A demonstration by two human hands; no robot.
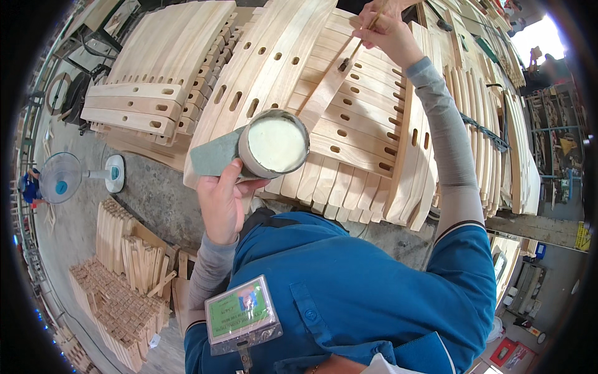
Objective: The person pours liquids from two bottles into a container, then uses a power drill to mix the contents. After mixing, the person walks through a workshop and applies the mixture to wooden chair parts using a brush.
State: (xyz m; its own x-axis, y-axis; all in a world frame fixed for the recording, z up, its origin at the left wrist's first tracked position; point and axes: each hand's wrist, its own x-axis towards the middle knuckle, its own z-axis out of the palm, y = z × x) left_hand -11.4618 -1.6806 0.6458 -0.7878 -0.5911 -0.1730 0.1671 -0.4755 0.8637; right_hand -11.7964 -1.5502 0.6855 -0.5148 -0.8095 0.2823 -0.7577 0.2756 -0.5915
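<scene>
My left hand (pixel 222 206) grips a round cup (pixel 245 148) of creamy white liquid, thumb and fingers at its lower side. Beside the cup, a stiff grey-green sheet (pixel 215 153) sticks out to the left; whether my fingers pinch it too is unclear. Farther off, my right hand (pixel 393 42) is closed on a thin stick (pixel 360 45) that slants down to a dark tip, like a small brush. That tip meets a narrow wooden slat (pixel 325 93) near its dark slot. At the top edge, skin of another hand (pixel 393 6) shows, whose I cannot tell.
Slotted wooden boards (pixel 261 56) lie in stacks before me, with another stack (pixel 146 68) at left and upright slats (pixel 479 106) at right. A fan (pixel 62 177) stands far left. Small wood blocks (pixel 115 299) are piled at lower left.
</scene>
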